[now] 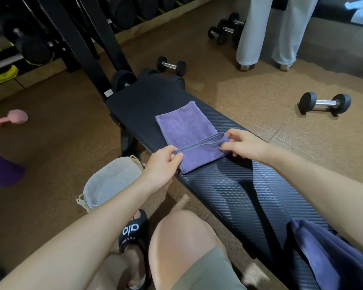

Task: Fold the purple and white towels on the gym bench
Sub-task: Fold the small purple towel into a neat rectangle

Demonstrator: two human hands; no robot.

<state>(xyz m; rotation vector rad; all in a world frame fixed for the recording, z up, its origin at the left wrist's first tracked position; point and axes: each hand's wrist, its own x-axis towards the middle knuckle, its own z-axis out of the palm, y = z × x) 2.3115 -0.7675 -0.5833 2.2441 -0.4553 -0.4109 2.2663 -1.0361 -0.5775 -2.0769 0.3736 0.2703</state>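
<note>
A purple towel [184,124] lies folded lengthwise on the black gym bench [235,191], its near end turned back over itself. My left hand [164,162] pinches the left corner of that turned-back edge. My right hand [241,144] pinches the right corner of the same edge. The edge is lifted a little above the layer beneath. A pale cloth bag or basket [111,181] stands on the floor left of the bench; its contents look light-coloured, and I cannot tell whether a white towel is in it.
Dumbbells lie on the floor: one [171,65] beyond the bench, one [325,103] at the right, a pair [224,30] farther back. A person's legs [266,32] stand at the back right. A weight rack [40,38] fills the back left. Dark blue cloth [327,254] lies by my right side.
</note>
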